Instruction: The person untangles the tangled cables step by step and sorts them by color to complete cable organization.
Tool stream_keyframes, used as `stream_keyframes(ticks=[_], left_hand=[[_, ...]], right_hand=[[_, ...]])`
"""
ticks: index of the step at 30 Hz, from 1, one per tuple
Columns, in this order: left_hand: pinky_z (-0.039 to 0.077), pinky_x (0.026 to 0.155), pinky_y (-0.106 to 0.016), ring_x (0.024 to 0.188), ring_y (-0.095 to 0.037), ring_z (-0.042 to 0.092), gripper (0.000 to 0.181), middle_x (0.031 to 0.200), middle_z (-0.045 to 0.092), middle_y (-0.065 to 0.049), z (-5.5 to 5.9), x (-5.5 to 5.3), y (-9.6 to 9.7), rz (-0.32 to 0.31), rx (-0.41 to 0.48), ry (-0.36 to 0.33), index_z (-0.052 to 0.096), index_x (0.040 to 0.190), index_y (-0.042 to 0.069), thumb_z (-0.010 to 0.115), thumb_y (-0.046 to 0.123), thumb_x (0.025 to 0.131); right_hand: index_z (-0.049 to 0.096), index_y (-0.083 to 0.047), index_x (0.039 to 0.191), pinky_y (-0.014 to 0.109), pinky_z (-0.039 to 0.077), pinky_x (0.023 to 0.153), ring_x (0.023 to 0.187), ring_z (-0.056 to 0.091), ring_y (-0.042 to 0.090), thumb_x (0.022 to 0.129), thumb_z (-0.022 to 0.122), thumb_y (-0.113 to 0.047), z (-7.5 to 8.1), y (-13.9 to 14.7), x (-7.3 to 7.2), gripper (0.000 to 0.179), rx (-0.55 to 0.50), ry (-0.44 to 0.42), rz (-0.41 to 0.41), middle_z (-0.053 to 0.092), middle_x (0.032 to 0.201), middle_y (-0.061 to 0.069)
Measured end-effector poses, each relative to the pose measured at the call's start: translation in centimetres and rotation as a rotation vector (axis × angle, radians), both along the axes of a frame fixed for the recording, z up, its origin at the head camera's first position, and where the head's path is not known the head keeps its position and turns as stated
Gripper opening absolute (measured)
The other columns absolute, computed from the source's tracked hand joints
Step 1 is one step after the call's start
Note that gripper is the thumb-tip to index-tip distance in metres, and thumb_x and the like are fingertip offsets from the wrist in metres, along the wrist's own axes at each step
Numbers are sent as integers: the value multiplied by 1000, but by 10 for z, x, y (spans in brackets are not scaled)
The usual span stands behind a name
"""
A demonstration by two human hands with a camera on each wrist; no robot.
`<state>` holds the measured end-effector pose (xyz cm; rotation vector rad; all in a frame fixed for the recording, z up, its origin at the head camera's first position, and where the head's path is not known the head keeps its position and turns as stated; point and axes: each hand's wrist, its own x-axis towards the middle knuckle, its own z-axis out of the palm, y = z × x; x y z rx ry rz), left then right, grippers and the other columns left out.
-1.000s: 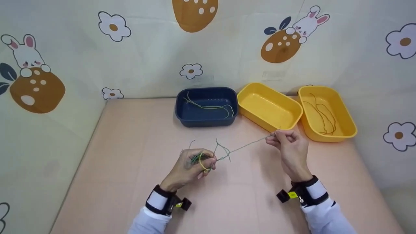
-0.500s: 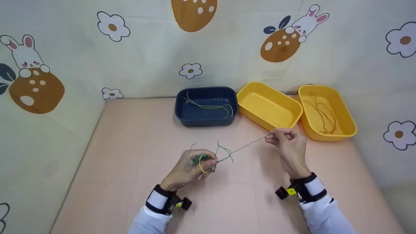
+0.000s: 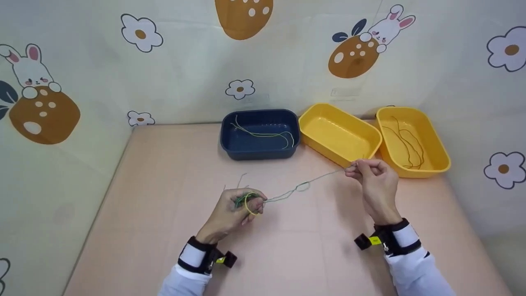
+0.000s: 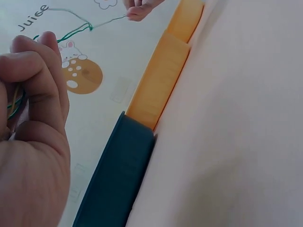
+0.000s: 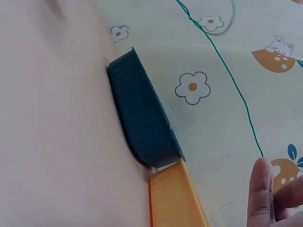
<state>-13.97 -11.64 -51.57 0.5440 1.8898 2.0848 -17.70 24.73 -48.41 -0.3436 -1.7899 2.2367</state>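
Observation:
In the head view my left hand [image 3: 228, 216] grips a small tangled bundle of green string [image 3: 241, 200], with a yellow loop [image 3: 246, 205] round it. Loose ends stick up behind the knuckles. Up and to the right, my right hand [image 3: 380, 187] pinches the far end of a green strand between thumb and fingertips. That green strand [image 5: 236, 85] runs fairly straight between both hands, with a small open loop and a crossing midway; whether this is a knot I cannot tell. Curled fingers [image 4: 40, 85] hide most of the bundle in the left wrist view.
A dark blue bin [image 3: 259, 154] at the back holds a few yellow-green strings [image 3: 263, 135]. Beside it stands a yellow bin [image 3: 337, 131], touching a second yellow bin [image 3: 435, 148] with dark thin strings inside. A patterned cloth wall rises behind the pink tabletop [image 3: 172, 164].
My hands have drawn farther apart, the left going left and the right going right. The loose loop near the left fingers has shifted along the strand toward the right hand.

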Motion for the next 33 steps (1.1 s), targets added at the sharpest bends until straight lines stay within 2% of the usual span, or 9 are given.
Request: stream_keyframes(ticks=[10,14,18,21,25,30,33], left_hand=[[48,51,-15,62,-3,61,29,90,77,6,-3,-1,-3,50,-1,-14,74,126,-13,71,13,112],[46,52,-14,61,-2,59,33,90,77,6,-3,0,-8,59,1,-11,70,127,-20,69,9,112],[46,51,-14,61,-1,58,34,90,76,6,-4,0,-15,76,-15,2,69,127,-22,69,8,112],[46,51,-14,62,-1,58,34,90,76,5,-4,0,-22,100,-28,0,70,127,-21,70,9,112],[45,50,-13,60,-1,57,34,89,76,5,-4,2,-35,145,-44,-8,69,128,-21,70,9,111],[44,50,-14,59,-2,57,32,90,76,3,-5,3,-47,190,-71,-13,71,128,-18,71,10,112],[44,50,-14,61,-3,58,33,90,76,2,-5,4,-51,199,-72,-20,71,128,-19,71,10,112]], right_hand=[[69,2,111,34,72,83,79,83,20,109,70,-1,-5,9,-1,4,19,-5,-30,83,94,10],[68,5,114,33,72,82,78,83,20,109,70,0,-3,19,-3,7,40,5,-65,84,96,12],[65,8,119,31,72,82,80,84,19,108,72,-2,0,30,-3,17,65,-1,-87,84,98,9],[65,10,119,32,71,82,81,85,20,107,74,-1,4,39,-2,19,17,33,-111,84,99,12],[67,12,113,35,71,82,80,85,25,105,76,3,11,50,-1,15,-80,131,-149,82,99,22],[69,13,107,37,70,81,80,86,28,101,79,6,22,64,-3,14,-171,218,-205,83,95,23],[68,15,110,38,69,83,83,86,30,99,81,6,29,72,-6,19,-242,250,-243,82,99,25]])
